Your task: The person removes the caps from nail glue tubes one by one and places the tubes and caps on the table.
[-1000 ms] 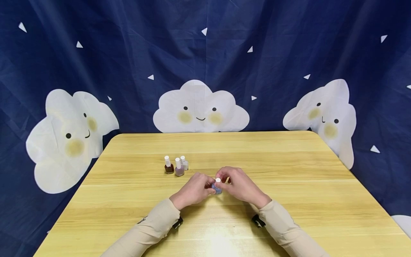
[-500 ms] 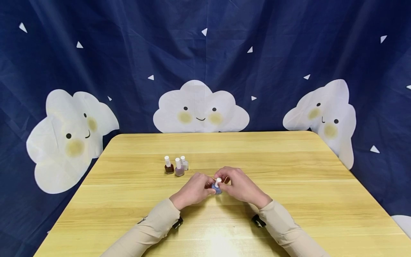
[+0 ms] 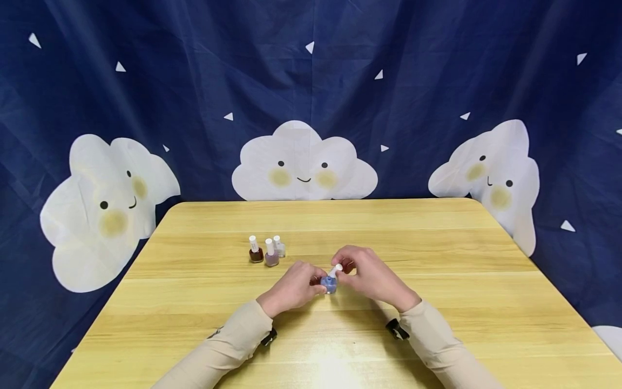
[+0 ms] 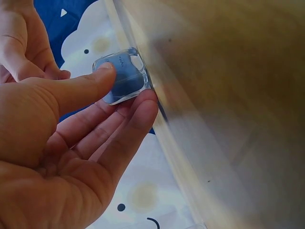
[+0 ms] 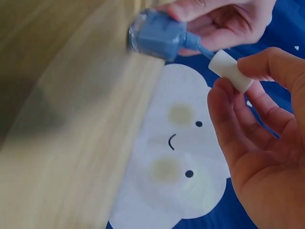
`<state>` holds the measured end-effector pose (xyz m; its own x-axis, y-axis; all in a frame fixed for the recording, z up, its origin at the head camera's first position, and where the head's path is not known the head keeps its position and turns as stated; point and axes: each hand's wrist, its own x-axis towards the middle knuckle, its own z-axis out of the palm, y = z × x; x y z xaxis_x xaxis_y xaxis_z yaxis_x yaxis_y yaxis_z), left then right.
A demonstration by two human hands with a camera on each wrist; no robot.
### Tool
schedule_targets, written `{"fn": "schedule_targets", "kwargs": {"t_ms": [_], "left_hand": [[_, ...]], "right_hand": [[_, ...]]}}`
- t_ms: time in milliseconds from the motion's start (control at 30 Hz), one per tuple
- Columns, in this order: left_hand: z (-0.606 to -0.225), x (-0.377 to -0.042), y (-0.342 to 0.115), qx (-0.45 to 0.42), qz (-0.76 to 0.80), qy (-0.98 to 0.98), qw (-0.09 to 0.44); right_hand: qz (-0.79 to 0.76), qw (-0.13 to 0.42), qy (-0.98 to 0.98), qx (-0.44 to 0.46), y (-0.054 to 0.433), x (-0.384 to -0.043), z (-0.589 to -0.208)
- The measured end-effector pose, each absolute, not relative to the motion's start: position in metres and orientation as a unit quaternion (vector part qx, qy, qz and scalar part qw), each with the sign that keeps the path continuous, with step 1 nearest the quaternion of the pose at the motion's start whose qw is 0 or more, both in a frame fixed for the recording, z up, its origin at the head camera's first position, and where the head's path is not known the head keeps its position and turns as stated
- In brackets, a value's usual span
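My left hand (image 3: 297, 286) pinches a blue nail polish bottle (image 4: 127, 76) between thumb and fingers, its base at the table top. In the right wrist view the bottle's neck is uncovered. My right hand (image 3: 366, 273) pinches the white cap (image 5: 230, 70) between thumb and fingertips. The cap is tilted and stands off the neck, and its blue-coated brush stem (image 5: 206, 51) still reaches toward the bottle mouth. Whether the brush tip is inside the neck I cannot tell.
To the left of my hands stand a dark brown nail polish bottle (image 3: 256, 255), a mauve one (image 3: 271, 258) and a clear one (image 3: 281, 249), close together and upright. The wooden table (image 3: 437, 243) ends at a dark blue curtain (image 3: 413, 97) with white clouds.
My right hand has moved up and to the right with the white cap, which has tilted and come away from the bottle's neck. The left hand and the blue bottle have stayed put.
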<state>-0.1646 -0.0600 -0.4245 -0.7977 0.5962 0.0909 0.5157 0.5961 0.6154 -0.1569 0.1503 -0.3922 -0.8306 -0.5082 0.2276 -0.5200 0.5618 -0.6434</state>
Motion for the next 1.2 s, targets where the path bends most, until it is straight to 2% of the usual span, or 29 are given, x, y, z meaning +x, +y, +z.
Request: {"fn": "schedule_targets", "kwargs": {"t_ms": [433, 1200], "left_hand": [[-0.424, -0.164, -0.060, 0.296, 0.327, 0.894, 0.079], [-0.426, -0.164, -0.060, 0.301, 0.338, 0.889, 0.077]], "right_hand": [[0.350, -0.043, -0.888, 0.294, 0.164, -0.160, -0.386], [0.290, -0.084, -0.907, 0.294, 0.174, -0.165, -0.391]]}}
